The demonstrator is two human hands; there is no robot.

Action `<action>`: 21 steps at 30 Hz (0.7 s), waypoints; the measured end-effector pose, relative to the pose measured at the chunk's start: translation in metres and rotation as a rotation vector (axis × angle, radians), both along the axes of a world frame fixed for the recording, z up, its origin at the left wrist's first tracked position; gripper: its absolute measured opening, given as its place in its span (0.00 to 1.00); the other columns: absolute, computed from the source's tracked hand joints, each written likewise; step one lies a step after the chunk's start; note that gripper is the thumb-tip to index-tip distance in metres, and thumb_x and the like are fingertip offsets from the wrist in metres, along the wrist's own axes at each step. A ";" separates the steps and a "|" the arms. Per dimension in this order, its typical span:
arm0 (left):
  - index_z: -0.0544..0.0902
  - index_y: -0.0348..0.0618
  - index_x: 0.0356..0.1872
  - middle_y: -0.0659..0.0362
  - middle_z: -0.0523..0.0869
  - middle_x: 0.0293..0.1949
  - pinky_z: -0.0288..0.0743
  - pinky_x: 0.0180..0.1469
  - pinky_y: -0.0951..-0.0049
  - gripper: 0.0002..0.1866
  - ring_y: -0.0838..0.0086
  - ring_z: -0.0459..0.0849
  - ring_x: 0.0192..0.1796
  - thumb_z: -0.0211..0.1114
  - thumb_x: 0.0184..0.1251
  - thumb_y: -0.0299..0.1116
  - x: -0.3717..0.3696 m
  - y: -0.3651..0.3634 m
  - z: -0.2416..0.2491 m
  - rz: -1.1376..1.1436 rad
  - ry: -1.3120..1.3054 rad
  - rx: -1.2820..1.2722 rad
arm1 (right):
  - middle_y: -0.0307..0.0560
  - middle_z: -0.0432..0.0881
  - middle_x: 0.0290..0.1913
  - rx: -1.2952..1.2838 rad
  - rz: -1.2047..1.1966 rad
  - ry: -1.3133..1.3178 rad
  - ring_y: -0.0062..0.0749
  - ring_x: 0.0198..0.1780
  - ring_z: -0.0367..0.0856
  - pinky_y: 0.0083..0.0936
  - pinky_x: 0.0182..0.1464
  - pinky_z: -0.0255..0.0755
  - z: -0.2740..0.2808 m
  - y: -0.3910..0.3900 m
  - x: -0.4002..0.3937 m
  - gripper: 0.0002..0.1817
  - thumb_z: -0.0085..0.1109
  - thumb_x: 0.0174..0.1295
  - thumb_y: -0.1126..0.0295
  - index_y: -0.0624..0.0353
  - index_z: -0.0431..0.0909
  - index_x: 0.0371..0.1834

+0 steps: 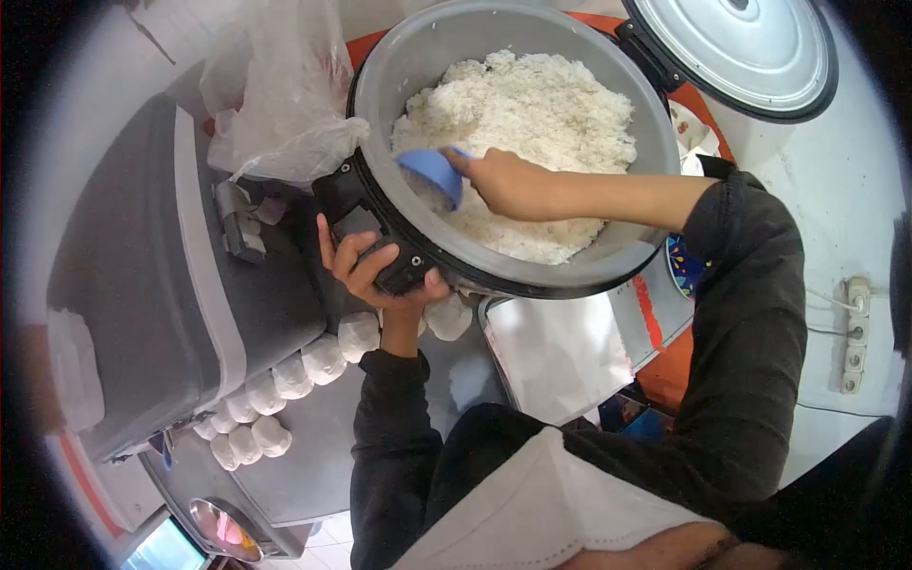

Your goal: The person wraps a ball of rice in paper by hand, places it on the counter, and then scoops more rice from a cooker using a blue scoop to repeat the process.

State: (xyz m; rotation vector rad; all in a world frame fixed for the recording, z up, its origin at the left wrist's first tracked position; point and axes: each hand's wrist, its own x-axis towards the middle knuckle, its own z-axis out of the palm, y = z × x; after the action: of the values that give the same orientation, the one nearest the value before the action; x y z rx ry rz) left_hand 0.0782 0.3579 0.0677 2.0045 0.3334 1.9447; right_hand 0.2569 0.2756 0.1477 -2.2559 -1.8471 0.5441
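Grey counter [323, 475] and a white surface [836, 228] at far right bound the station, as I view it from my remote post. I find the right hand [508, 185] clenched on a blue scoop [439, 176], its forearm [636, 198] entering from the right across the rice cooker [382, 104]. The scoop projects leftward from the fingertips, bowl tilted; I cannot confirm its contents. Governing relation: the scoop stands at the left edge of the cooked rice [541, 104], close to the inner wall, contact not determinable. Most of the rice lies to the right and beyond these fingers; this is the nearer hand to it. I find the left hand [394, 290] outside the rim, fingers curled about the black handle block [334, 195]. Further out I record a plastic bag [285, 104] left of the cooker, white wrapped bundles [323, 359] in rows on the counter, a white sheet [560, 347] below the cooker, a raised lid [741, 47] at upper right, and a power strip [855, 332].
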 end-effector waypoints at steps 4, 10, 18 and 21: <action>0.68 0.55 0.41 0.58 0.66 0.41 0.56 0.66 0.35 0.24 0.63 0.69 0.53 0.63 0.50 0.57 -0.003 -0.001 0.003 0.020 0.058 0.008 | 0.66 0.80 0.28 -0.128 0.061 -0.005 0.57 0.31 0.81 0.45 0.37 0.74 0.045 -0.019 -0.014 0.36 0.48 0.51 0.82 0.61 0.57 0.69; 0.69 0.55 0.42 0.58 0.67 0.43 0.54 0.67 0.37 0.25 0.58 0.68 0.56 0.68 0.49 0.54 -0.008 -0.006 0.006 -0.060 0.077 -0.041 | 0.65 0.79 0.26 -0.170 0.093 -0.101 0.57 0.30 0.81 0.44 0.36 0.74 0.052 -0.022 -0.028 0.36 0.49 0.52 0.80 0.62 0.57 0.69; 0.75 0.55 0.40 0.59 0.70 0.44 0.53 0.66 0.41 0.22 0.50 0.63 0.62 0.70 0.46 0.51 -0.001 -0.008 0.001 -0.117 -0.031 -0.137 | 0.66 0.81 0.31 -0.209 0.095 -0.085 0.55 0.33 0.82 0.42 0.40 0.75 0.088 -0.041 -0.036 0.31 0.52 0.56 0.78 0.61 0.62 0.67; 0.75 0.56 0.41 0.60 0.70 0.44 0.53 0.65 0.43 0.23 0.49 0.62 0.64 0.70 0.46 0.52 -0.004 -0.009 0.004 -0.100 0.004 -0.148 | 0.66 0.81 0.34 -0.217 0.063 0.061 0.56 0.33 0.81 0.40 0.40 0.74 0.064 -0.031 -0.028 0.28 0.53 0.58 0.76 0.60 0.65 0.65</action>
State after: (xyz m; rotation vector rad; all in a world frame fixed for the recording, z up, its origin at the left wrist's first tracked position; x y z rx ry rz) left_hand 0.0739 0.3487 0.0720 1.8948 0.3590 1.8009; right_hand 0.2285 0.2443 0.2120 -2.2886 -1.9175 0.8518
